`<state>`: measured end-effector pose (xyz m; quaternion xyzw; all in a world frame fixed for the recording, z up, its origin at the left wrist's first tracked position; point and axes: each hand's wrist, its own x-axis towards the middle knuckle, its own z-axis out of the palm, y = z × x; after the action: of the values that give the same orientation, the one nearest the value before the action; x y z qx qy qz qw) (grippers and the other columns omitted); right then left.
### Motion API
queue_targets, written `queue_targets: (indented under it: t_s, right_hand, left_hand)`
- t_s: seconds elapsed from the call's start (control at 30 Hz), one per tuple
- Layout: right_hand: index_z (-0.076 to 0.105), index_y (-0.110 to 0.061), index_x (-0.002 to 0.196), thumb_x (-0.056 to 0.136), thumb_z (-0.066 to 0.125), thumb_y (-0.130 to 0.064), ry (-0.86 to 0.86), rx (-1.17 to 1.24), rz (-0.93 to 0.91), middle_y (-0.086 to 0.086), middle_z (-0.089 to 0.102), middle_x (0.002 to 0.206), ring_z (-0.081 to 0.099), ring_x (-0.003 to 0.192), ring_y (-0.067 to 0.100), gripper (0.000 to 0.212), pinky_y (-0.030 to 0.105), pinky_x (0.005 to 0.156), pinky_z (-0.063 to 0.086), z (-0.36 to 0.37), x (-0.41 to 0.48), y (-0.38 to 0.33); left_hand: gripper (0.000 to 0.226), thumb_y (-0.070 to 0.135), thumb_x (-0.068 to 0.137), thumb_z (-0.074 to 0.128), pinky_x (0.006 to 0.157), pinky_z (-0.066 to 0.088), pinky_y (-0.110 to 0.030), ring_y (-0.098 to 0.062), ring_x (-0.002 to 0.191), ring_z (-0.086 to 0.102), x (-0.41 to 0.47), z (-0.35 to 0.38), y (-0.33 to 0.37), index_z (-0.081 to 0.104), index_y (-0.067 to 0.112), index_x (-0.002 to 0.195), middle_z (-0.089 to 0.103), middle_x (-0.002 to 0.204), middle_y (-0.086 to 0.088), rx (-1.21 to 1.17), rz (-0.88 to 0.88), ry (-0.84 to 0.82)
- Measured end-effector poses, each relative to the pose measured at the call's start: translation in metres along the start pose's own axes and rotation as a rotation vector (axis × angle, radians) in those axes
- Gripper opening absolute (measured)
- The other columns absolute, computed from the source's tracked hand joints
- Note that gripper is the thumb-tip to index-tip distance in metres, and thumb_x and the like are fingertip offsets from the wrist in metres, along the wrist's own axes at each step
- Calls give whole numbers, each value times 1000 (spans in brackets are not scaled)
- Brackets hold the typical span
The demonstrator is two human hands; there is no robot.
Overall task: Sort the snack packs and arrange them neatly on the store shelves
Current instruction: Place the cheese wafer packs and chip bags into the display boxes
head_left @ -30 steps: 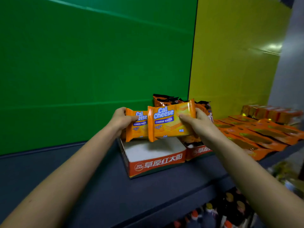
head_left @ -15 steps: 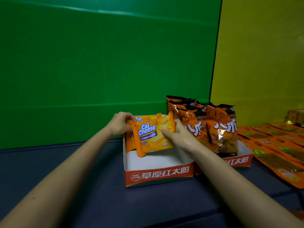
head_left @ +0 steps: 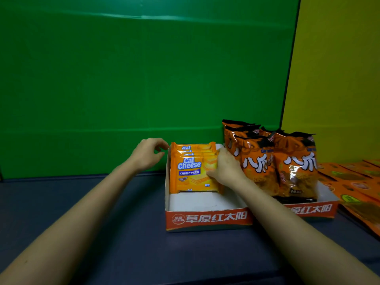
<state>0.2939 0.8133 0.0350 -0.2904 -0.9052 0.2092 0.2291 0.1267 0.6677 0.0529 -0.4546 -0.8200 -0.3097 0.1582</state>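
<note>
Several orange Cal Cheese wafer packs [head_left: 191, 171] stand upright in a row at the back of a white cardboard tray with an orange printed front [head_left: 207, 219]. My right hand [head_left: 226, 169] grips the right edge of the front pack, thumb on its face. My left hand [head_left: 148, 155] hovers just left of the tray's back corner, fingers curled and apart, holding nothing. The front half of the tray floor is bare.
A second orange-fronted tray [head_left: 314, 210] to the right holds several upright orange snack bags [head_left: 273, 161]. Flat orange packs [head_left: 357, 188] lie on the dark shelf [head_left: 102, 233] at far right. Green and yellow panels form the back wall.
Both packs have gone from mid-air down into the tray and now stand upright. My left hand has let go of its pack and drawn slightly left. The view has shifted left.
</note>
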Motion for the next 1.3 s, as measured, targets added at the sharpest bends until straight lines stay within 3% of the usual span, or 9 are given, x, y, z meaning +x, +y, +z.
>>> queue_targets:
  t_s: [0.1, 0.2, 0.37, 0.5, 0.73, 1.07, 1.3]
  right_hand:
    - [28, -3, 140, 82, 68, -18, 71, -125, -100, 13, 34, 143, 38, 130, 30, 72, 34, 106, 34, 2, -3, -2]
    - [31, -5, 140, 87, 61, -22, 107, -202, -252, 13, 35, 142, 36, 130, 30, 63, 35, 107, 30, -3, -6, -18]
    - [47, -15, 133, 90, 55, -27, 22, -167, -528, 8, 49, 134, 46, 125, 27, 45, 32, 98, 36, -1, -17, -78]
    - [50, -17, 130, 89, 56, -30, -69, -136, -673, 6, 53, 132, 50, 122, 27, 43, 35, 100, 40, 27, -30, -130]
    - [50, -17, 129, 89, 57, -33, -256, -115, -794, 5, 57, 130, 53, 118, 27, 43, 41, 99, 45, 100, -65, -225]
    - [54, -21, 125, 89, 58, -34, -366, 31, -914, 4, 59, 127, 55, 115, 27, 38, 44, 95, 48, 197, -154, -401]
    - [56, -19, 122, 88, 59, -33, -446, 112, -941, 4, 61, 123, 57, 112, 24, 36, 36, 92, 48, 262, -208, -509]
  left_hand:
    - [23, 10, 86, 58, 89, 51, -38, -24, 101, 64, -13, -11, -7, 67, 13, 107, 70, 110, -5, 106, -49, 56]
    - [25, 16, 90, 54, 86, 52, -39, -24, 103, 63, -33, -25, -10, 65, 17, 112, 69, 113, -1, 224, -72, 100]
    - [27, 24, 91, 51, 82, 47, -34, -26, 108, 61, -71, -55, -24, 62, 18, 116, 67, 117, 0, 417, -119, 157]
    - [29, 29, 91, 50, 81, 45, -32, -26, 109, 59, -111, -90, -48, 60, 18, 117, 65, 119, 0, 549, -205, 120]
    - [28, 34, 92, 49, 78, 45, -33, -28, 107, 58, -211, -171, -118, 60, 17, 112, 64, 116, -4, 672, -404, 92]
    - [29, 41, 92, 48, 71, 41, -32, -27, 104, 58, -372, -314, -219, 60, 19, 107, 65, 112, -4, 771, -639, 87]
    - [28, 42, 91, 49, 72, 43, -31, -24, 103, 60, -454, -396, -275, 60, 20, 105, 66, 110, -1, 806, -721, 129]
